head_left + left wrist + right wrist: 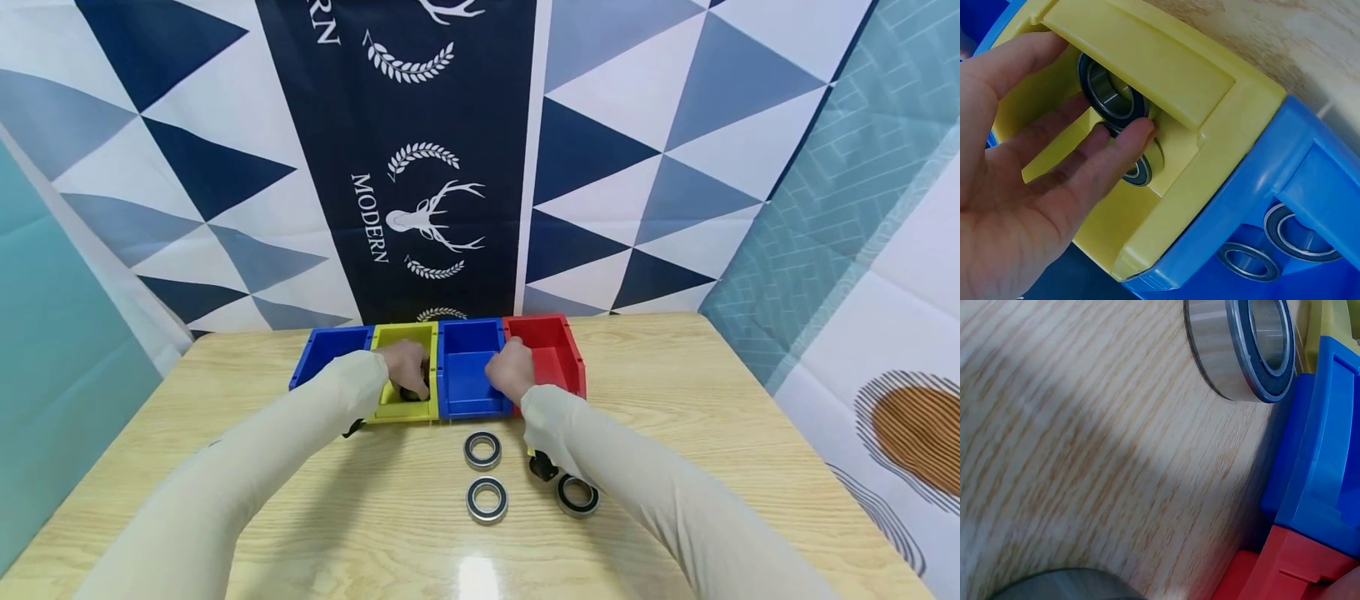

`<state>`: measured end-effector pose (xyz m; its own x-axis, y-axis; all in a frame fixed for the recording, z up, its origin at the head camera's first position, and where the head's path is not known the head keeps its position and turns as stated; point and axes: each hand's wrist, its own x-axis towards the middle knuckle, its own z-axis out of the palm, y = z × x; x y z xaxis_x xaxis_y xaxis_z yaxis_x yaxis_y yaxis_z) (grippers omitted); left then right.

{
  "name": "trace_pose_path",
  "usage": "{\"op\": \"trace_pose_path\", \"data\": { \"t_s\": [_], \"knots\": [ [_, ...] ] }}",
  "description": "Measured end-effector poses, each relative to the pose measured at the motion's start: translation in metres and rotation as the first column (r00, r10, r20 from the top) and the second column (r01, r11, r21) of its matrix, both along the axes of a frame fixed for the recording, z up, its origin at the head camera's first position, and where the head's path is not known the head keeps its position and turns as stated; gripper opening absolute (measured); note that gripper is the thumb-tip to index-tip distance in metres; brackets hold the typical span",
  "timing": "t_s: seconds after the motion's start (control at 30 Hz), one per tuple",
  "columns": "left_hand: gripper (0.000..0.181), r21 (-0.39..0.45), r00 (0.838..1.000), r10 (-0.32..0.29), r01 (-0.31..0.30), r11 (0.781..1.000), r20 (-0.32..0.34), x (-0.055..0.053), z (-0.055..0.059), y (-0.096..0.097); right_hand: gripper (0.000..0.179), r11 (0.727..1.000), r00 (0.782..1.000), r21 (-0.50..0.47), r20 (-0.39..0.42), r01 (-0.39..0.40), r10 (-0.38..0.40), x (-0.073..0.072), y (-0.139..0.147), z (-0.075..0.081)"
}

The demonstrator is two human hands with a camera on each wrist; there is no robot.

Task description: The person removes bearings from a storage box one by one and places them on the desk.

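Note:
My left hand (pixel 407 367) reaches down into the yellow bin (pixel 386 411). In the left wrist view, its fingers (pixel 1113 156) curl about a ball bearing (pixel 1110 94) close behind the bin's front lip. Another bearing (pixel 1141 172) lies lower in that bin, partly covered by a fingertip. My right hand (pixel 512 371) is over the divider between the middle blue bin (pixel 468 410) and the red bin (pixel 558 367). Its fingers point away and are hidden; the right wrist view catches only a sliver of the hand (pixel 1342 589) by the red bin. I cannot tell whether it holds anything.
On the wooden table (pixel 675 400), before the bins, lie three bearings, one nearest the bins (pixel 471 461), one in front of it (pixel 472 510) and one by the right sleeve (pixel 592 504). The left blue bin (pixel 322 340) holds bearings (pixel 1249 261) too. A patterned cloth (pixel 630 167) hangs behind.

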<state>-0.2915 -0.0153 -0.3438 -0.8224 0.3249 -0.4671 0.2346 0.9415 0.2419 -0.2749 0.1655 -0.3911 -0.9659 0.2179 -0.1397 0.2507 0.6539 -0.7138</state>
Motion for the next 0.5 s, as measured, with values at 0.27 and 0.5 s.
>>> {"op": "trace_pose_path", "data": {
  "t_s": [0.27,0.5],
  "knots": [
    [0.031,-0.039,1.0,-0.025,0.025,0.999,-0.016,-0.0054,-0.0052,-0.0047,0.034,1.0,1.0,0.0,0.001,-0.011,0.011,-0.0009,-0.0021,0.0003],
    [0.032,-0.043,0.994,-0.072,0.069,0.997,-0.077,-0.0045,-0.0055,-0.005,0.031,1.0,1.0,0.014,0.005,-0.003,0.003,-0.0029,-0.0011,-0.0001]
  ]
}}
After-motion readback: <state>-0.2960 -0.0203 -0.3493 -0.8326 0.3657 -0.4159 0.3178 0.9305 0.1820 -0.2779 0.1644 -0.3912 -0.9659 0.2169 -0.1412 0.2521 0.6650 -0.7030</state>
